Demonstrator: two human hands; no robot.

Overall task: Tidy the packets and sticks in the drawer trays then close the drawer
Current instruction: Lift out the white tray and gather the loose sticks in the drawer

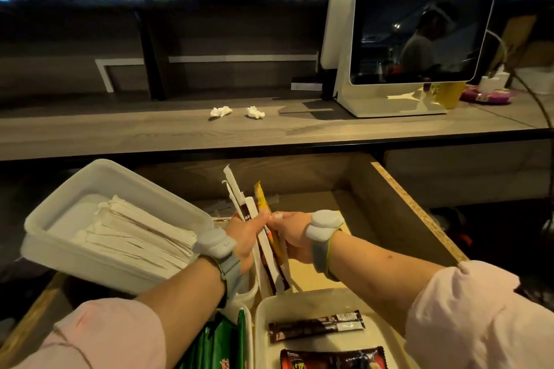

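Holding a mixed bunch of packets and sticks (271, 237) upright over the open drawer (419, 213), both hands are on it: the left hand (245, 237) has its grip clenched round the middle of the bunch, and the right hand (292, 241) is pinching the same bunch from the other side. My guess is it's held up like that so the ends line up and the sorts can be picked apart before anything gets dropped in.

Left of the grip sits a white tray (60, 219) full of paper-wrapped sticks (135, 228), tilted up on the drawer's edge. Below the grip, nearer the body, another tray (263, 308) holds dark sachets (316, 328), and beside that a stack of green packets (218, 341). Right of the grip the drawer floor looks bare. Past the grip, two crumpled tissues (236, 112) lie on the surface (120, 132). Drawer's nowhere near ready to shut yet, I'd say.
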